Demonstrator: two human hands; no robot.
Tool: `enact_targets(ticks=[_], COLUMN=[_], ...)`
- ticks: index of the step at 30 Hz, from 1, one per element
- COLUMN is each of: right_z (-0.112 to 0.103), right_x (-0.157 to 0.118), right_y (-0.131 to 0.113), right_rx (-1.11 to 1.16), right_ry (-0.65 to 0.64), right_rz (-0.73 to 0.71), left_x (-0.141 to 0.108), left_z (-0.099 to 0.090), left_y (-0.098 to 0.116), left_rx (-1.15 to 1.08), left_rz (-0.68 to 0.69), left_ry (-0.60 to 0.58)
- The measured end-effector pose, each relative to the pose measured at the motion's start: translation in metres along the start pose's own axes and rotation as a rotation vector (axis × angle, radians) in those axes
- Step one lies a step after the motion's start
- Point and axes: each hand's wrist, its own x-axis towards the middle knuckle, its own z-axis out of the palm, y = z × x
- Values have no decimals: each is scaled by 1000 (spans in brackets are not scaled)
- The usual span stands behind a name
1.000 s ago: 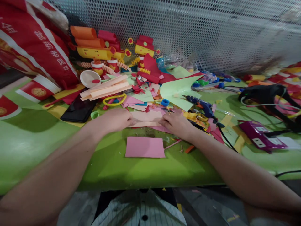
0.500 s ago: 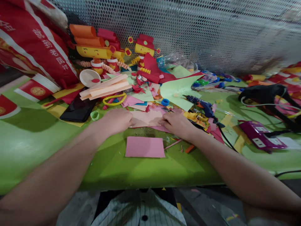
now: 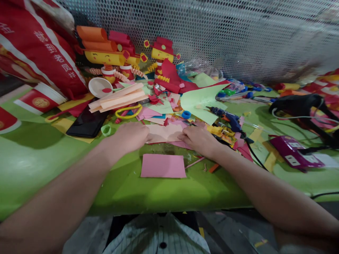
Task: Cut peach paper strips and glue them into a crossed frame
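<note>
A peach-coloured sheet of paper (image 3: 164, 133) is stretched between my two hands, just above the cluttered middle of the table. My left hand (image 3: 135, 135) pinches its left end with curled fingers. On the opposite end, my right hand (image 3: 197, 138) grips the paper between thumb and bent fingers. Closer to me, a pink paper rectangle (image 3: 163, 165) lies flat on the green table (image 3: 116, 192). Yellow-handled scissors (image 3: 129, 111) rest beyond my left hand, and a blue glue gun (image 3: 230, 120) lies past my right hand.
Several paper-cup figures (image 3: 104, 58) stand against the perforated metal panel (image 3: 185, 31). Peach paper strips (image 3: 119, 98), a black phone (image 3: 86, 121) and red cups (image 3: 42, 98) lie at left. A purple power strip (image 3: 295, 151) with cords and a black holder (image 3: 302, 109) sit at right.
Both hands stay in almost the same place, still holding the peach paper. The view has shifted very slightly; nothing else has visibly moved.
</note>
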Motion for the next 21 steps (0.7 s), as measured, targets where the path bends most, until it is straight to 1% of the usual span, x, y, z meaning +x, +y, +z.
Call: enact_targets(ticks=[7,14,18,19,21], right_z=[3,0,0,1,2], right_x=[0,-1,-3,-3,-3], right_y=[0,-3,-4,-4,-4], right_rx=[-26,-37,-37,-39,-45], right_ry=[20,19,26,33,49], right_rz=[4,20,31,31,30], left_x=[-3,-7,-8,-7,-7], left_z=[-1,-7,-6,-5,-2], left_y=[2,7,6,6,5], left_rx=[-1,23,28,32,58], left_rz=[-6,-21,-26,-23,1], left_ry=[7,-13,-38,-28,53])
